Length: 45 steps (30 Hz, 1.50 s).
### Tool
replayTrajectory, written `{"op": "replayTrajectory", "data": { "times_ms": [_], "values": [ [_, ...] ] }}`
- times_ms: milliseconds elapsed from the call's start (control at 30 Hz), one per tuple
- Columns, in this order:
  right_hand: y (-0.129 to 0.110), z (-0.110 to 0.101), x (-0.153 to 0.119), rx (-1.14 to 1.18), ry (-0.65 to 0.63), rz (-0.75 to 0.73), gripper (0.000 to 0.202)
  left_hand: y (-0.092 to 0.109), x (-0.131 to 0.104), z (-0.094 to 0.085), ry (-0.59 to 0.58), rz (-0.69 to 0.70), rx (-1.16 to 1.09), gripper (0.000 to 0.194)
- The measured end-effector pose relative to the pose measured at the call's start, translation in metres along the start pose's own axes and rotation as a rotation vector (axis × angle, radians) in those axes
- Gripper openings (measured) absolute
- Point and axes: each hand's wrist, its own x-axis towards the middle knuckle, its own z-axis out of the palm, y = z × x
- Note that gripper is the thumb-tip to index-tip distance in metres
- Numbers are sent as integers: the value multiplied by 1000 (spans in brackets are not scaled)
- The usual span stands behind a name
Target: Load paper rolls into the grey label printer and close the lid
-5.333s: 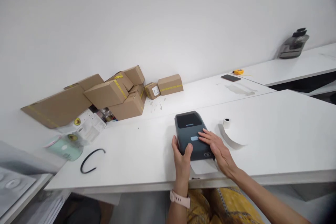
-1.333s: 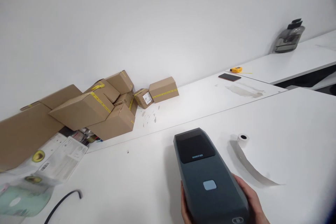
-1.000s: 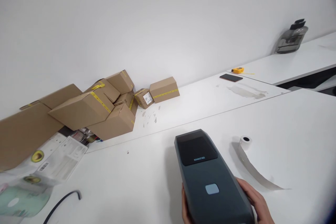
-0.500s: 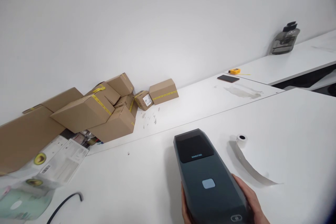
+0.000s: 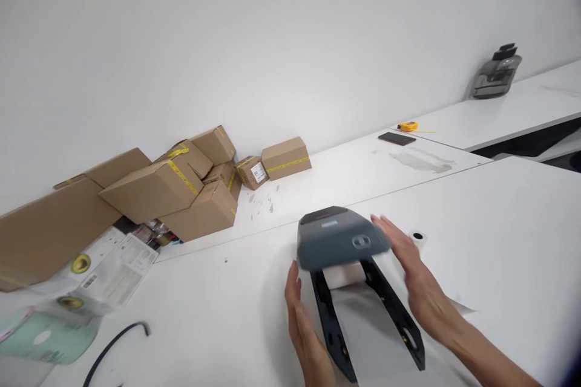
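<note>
The raised lid (image 5: pixel 338 239) is dark slate blue-grey, with a pale blue rectangle on its top and a lighter oval outline on its near face. The open sides beneath it (image 5: pixel 333 323) are black, flanking white paper (image 5: pixel 372 326). The bench (image 5: pixel 218 302) is plain white, marked with grey-brown smudges toward the far side. The cartons (image 5: pixel 154 190) at left are plain brown, striped with yellow tape; a small one (image 5: pixel 252 173) bears a white label. At far right, the tape measure (image 5: pixel 408 126) is yellow-orange, the phone (image 5: pixel 396 138) black, and the bottle (image 5: pixel 495 75) smoky grey with a black cap.
</note>
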Motion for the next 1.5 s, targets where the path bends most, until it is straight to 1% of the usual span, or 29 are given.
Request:
{"op": "replayTrajectory", "data": {
  "times_ms": [67,100,167,233,300,367,467,533,600,667,700,767,800,833,867,900,933,1000,1033,1067,1100,1133,1167,1200,1300,1333,1400,1500],
  "values": [
    [-6,1,35,62,-24,-6,65,3,9,3,-16,-30,-14,58],
    [-7,3,52,98,-17,4,65,1,11,4,-34,-64,-15,59],
    [-9,8,83,180,0,13,64,-9,11,3,-69,-126,-14,64],
    [-10,14,108,251,8,5,63,-21,7,1,-96,-154,-23,67],
    [-10,19,127,285,-3,23,66,-30,3,-3,-113,-141,-36,69],
    [-10,23,143,283,-1,80,70,-35,0,-6,-137,-117,-39,70],
    [-8,30,164,289,1,160,74,-34,-1,-9,-163,-109,-24,69],
    [-6,35,176,305,-9,184,74,-33,-1,-9,-154,-105,-19,69],
    [-6,35,182,311,-23,202,71,-34,0,-9,-137,-95,-24,69],
    [-8,31,178,299,-12,216,65,-37,1,-9,-135,-93,-24,68],
    [-10,27,171,282,20,215,61,-39,1,-9,-137,-94,-23,68],
    [-14,18,148,216,169,164,52,-42,1,-9,-142,-97,-18,65],
    [-16,14,135,172,245,107,46,-43,1,-9,-134,-98,-16,62],
    [-17,11,121,126,272,31,40,-44,-1,-9,-113,-92,-12,59],
    [-16,10,108,81,216,-48,35,-44,-5,-8,-85,-66,1,54],
    [-13,10,97,36,78,-117,33,-44,-9,-7,-52,-11,25,49],
    [-10,12,89,-6,-120,-161,31,-43,-15,-6,-16,70,65,44],
    [0,20,80,-101,-521,-187,32,-42,-28,-3,33,279,177,39],
    [5,24,79,-144,-671,-188,37,-42,-34,-3,35,381,232,39],
    [10,29,81,-177,-781,-194,42,-43,-39,-3,27,460,274,40],
    [13,32,83,-196,-863,-206,46,-43,-44,-4,15,512,297,43],
    [15,35,85,-203,-930,-218,49,-44,-46,-5,8,528,303,46],
    [16,36,88,-203,-981,-226,51,-45,-46,-8,11,502,298,48],
    [15,37,90,-202,-1015,-225,54,-46,-44,-11,24,436,288,48],
    [11,35,92,-229,-1057,-195,64,-45,-30,-21,60,165,267,50],
    [9,35,92,-247,-1065,-191,67,-43,-25,-23,54,107,262,52],
    [8,37,91,-293,-1076,-189,74,-38,-15,-24,17,44,259,58],
    [10,43,89,-371,-1074,-178,86,-29,-9,-19,-96,-48,258,63]
  ]
}}
